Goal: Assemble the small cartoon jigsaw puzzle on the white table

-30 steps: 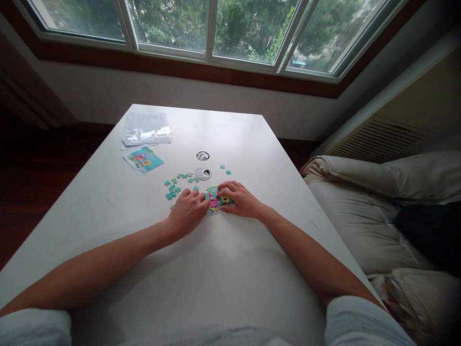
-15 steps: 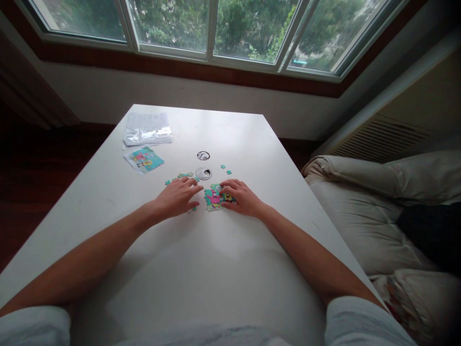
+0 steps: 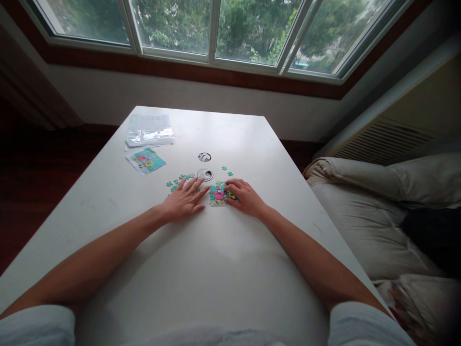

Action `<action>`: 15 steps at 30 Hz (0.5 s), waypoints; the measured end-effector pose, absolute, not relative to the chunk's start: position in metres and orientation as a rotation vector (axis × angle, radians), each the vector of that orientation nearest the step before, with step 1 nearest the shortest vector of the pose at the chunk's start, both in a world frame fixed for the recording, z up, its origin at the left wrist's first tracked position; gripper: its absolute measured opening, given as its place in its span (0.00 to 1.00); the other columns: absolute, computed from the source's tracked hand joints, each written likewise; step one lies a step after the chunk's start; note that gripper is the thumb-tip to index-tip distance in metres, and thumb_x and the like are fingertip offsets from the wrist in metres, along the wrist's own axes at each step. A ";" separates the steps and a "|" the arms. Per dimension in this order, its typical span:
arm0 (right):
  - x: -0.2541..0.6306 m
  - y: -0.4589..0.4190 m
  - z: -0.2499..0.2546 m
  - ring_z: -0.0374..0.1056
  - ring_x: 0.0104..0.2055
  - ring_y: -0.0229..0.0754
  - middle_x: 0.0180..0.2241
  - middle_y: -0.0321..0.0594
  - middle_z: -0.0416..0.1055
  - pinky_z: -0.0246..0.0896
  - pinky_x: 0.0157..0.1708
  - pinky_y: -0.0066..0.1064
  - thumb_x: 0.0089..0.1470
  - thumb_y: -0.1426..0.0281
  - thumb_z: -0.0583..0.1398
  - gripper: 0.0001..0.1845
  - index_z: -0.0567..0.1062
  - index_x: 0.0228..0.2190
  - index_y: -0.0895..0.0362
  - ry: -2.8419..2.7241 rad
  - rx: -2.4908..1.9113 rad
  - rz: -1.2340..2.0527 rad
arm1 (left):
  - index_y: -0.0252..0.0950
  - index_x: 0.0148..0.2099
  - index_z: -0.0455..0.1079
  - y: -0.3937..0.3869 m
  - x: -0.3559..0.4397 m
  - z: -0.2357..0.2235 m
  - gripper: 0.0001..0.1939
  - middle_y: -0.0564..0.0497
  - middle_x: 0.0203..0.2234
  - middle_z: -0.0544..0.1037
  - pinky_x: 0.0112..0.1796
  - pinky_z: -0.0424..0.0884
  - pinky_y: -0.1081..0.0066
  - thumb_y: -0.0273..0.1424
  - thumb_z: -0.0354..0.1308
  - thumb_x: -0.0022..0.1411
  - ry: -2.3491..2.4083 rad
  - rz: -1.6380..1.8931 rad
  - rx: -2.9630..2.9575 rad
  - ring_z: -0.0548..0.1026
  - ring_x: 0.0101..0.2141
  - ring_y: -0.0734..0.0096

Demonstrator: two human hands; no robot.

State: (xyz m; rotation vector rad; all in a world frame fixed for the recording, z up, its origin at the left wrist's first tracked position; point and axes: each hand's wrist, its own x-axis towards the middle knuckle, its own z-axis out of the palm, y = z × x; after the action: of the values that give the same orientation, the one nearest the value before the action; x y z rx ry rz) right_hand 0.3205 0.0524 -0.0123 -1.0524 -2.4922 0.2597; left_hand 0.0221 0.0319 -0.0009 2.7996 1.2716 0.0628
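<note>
A partly joined jigsaw puzzle (image 3: 217, 194), with a pink figure and a yellow one on turquoise, lies flat on the white table. My right hand (image 3: 248, 199) covers its right part, thumb at the lower side and bent fingers at the upper, gripping it. Just left of the puzzle, my left hand (image 3: 183, 201) rests palm down with fingers spread, holding nothing I can see. Beyond its fingertips are several loose puzzle pieces (image 3: 175, 181), partly hidden by the hand. Two more loose pieces (image 3: 227, 170) lie behind the puzzle.
Two round metal fittings (image 3: 205, 174) are set in the white table (image 3: 216, 269). At the far left lie a picture card (image 3: 147, 160) and a clear plastic bag (image 3: 150, 130) over papers. A padded beige seat (image 3: 345, 216) stands to the right, below a window.
My left hand has flattened, its fingers spreading out beside the puzzle. The puzzle sits slightly further right and straighter, with my right hand still on it. The view has shifted a little.
</note>
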 end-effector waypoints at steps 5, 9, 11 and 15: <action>0.320 0.052 -0.013 0.63 0.60 0.53 0.57 0.47 0.69 0.59 0.60 0.47 0.64 0.60 0.62 0.16 0.75 0.50 0.52 -2.502 -1.062 0.237 | 0.42 0.76 0.46 0.052 0.009 -0.010 0.35 0.44 0.75 0.44 0.69 0.38 0.48 0.50 0.44 0.74 1.366 0.109 2.831 0.42 0.73 0.52; 0.320 0.052 -0.013 0.63 0.60 0.53 0.57 0.47 0.69 0.60 0.59 0.46 0.64 0.60 0.62 0.16 0.75 0.50 0.53 -2.506 -1.063 0.226 | 0.39 0.74 0.53 0.060 0.005 -0.011 0.33 0.41 0.71 0.55 0.68 0.46 0.50 0.48 0.46 0.74 1.477 0.222 2.809 0.54 0.70 0.51; 0.321 0.052 -0.013 0.63 0.60 0.53 0.58 0.47 0.69 0.60 0.59 0.46 0.64 0.61 0.62 0.16 0.75 0.50 0.52 -2.502 -1.064 0.231 | 0.37 0.69 0.62 0.063 0.004 -0.008 0.28 0.40 0.66 0.66 0.65 0.54 0.53 0.45 0.45 0.75 1.522 0.319 2.785 0.63 0.65 0.52; 0.321 0.051 -0.012 0.63 0.61 0.52 0.58 0.47 0.69 0.60 0.59 0.46 0.63 0.61 0.62 0.16 0.75 0.50 0.52 -2.500 -1.069 0.236 | 0.38 0.56 0.75 0.070 0.001 -0.004 0.20 0.44 0.53 0.77 0.55 0.64 0.57 0.36 0.44 0.75 1.604 0.501 2.680 0.72 0.53 0.56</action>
State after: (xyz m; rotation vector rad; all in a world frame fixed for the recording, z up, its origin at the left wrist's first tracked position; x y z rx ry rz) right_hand 0.3212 0.0512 -0.0124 -1.0686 -2.4997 0.2356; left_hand 0.0012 0.0698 -0.0039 2.6804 1.6039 0.5006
